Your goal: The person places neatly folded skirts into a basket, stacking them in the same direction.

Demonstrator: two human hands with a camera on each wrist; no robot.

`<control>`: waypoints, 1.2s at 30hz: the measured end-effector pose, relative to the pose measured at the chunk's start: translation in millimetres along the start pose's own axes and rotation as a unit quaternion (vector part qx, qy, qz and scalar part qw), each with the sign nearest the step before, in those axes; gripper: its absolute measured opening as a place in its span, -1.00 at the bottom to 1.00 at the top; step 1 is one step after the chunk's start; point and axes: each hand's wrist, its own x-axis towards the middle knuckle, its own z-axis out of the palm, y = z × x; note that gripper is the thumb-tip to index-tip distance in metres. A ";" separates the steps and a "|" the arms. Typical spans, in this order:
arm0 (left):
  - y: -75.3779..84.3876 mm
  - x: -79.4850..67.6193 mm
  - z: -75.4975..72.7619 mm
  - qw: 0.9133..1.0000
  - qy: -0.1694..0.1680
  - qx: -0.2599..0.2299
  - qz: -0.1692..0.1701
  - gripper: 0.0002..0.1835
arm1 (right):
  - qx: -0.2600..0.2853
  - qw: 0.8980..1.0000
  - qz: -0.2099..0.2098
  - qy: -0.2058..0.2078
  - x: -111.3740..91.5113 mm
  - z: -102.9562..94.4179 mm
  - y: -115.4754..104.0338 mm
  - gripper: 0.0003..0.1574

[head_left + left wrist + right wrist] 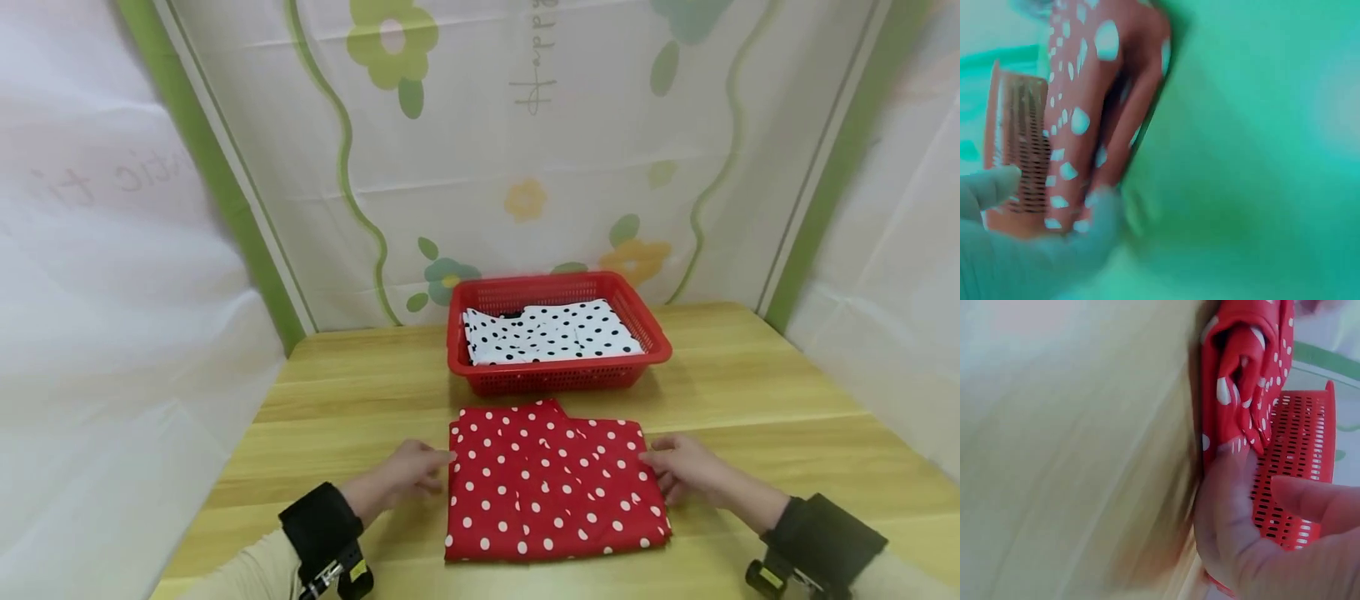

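A folded red cloth with white polka dots (555,487) lies on the table in front of the person, its layers showing at the side edges in both wrist views. At its left edge is the left hand (412,471), fingertips right at the fabric. In the left wrist view, that hand's thumb (997,187) stands apart from the fingers. The right hand (686,468) is at the opposite edge. Its fingers (1229,494) meet the cloth's side in the right wrist view, while the thumb stands away from them.
Just behind the cloth stands a red plastic basket (558,381) with slotted walls. Inside it lies a folded white cloth with black dots (555,333). The wooden table (352,375) is bordered by flower-printed white curtains (465,167) at the back and both sides.
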 end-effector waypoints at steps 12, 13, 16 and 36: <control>-3.9 2.2 5.1 0.996 -0.059 -0.068 0.019 -0.68 | -0.004 0.999 -0.023 -0.036 -5.8 -0.5 -9.9 -0.70; -0.9 -0.5 2.7 0.996 -0.062 -0.066 0.026 -0.67 | -0.009 0.999 -0.033 -0.034 -8.2 -2.4 -12.8 -0.70; 8.8 -8.6 -4.7 0.995 -0.068 -0.059 0.039 -0.64 | -0.013 0.999 -0.044 -0.029 -16.5 -9.6 -22.5 -0.71; 42.0 -40.4 -28.2 0.991 -0.101 -0.061 0.058 -0.55 | -0.061 0.994 -0.090 -0.032 -53.9 -34.7 -59.1 -0.70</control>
